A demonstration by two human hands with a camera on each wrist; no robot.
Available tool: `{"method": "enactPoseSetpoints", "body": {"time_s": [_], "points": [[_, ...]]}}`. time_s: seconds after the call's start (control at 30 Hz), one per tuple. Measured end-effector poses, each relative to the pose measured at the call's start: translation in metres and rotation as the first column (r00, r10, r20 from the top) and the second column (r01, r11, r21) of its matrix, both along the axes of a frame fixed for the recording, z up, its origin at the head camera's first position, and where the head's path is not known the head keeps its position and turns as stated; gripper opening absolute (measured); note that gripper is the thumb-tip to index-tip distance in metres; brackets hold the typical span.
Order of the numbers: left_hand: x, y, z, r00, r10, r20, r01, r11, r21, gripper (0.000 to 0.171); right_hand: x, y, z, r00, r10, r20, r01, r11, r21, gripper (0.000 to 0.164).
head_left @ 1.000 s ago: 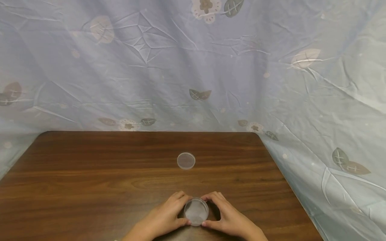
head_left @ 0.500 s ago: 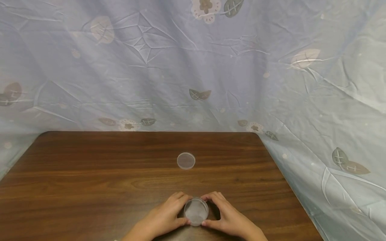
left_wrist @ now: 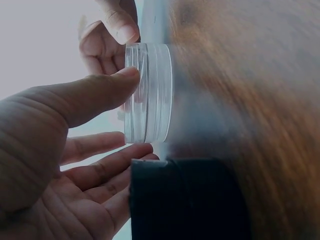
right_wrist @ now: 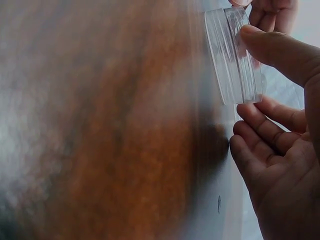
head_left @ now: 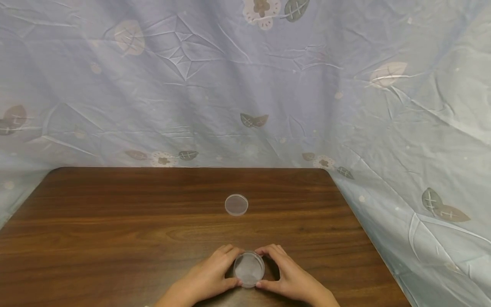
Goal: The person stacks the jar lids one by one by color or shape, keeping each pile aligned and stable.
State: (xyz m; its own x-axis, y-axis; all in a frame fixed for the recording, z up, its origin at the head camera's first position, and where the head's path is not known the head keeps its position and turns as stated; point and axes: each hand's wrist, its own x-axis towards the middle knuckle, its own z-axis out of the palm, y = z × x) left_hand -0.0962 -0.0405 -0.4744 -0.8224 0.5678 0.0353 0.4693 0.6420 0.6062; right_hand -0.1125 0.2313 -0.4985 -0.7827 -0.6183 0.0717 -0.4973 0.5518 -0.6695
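Near the front of the table, a short stack of clear round petri dishes lies between both hands. My left hand holds its left side, with the thumb at the near rim and the fingers at the far rim. On the right side my right hand grips it likewise. Both wrist views show the stack edge-on, with ridged layers: the left thumb presses the upper rim, as does the right thumb. Whether the stack touches the tabletop is hard to tell.
Another clear round dish or lid lies flat farther back on the brown wooden table. A pale patterned curtain hangs behind the table and along its right side. A dark object shows low in the left wrist view.
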Motion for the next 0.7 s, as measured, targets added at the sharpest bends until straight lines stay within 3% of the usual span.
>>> {"method": "enactPoseSetpoints", "body": {"time_s": [0.7], "points": [[-0.0005,-0.0021,0.0003,0.999,-0.016,0.031,0.016,1.0,0.012,0.071,0.0,0.0011,-0.0001,1.0,0.016,-0.003,-0.016,1.0,0.003,0.067]]}}
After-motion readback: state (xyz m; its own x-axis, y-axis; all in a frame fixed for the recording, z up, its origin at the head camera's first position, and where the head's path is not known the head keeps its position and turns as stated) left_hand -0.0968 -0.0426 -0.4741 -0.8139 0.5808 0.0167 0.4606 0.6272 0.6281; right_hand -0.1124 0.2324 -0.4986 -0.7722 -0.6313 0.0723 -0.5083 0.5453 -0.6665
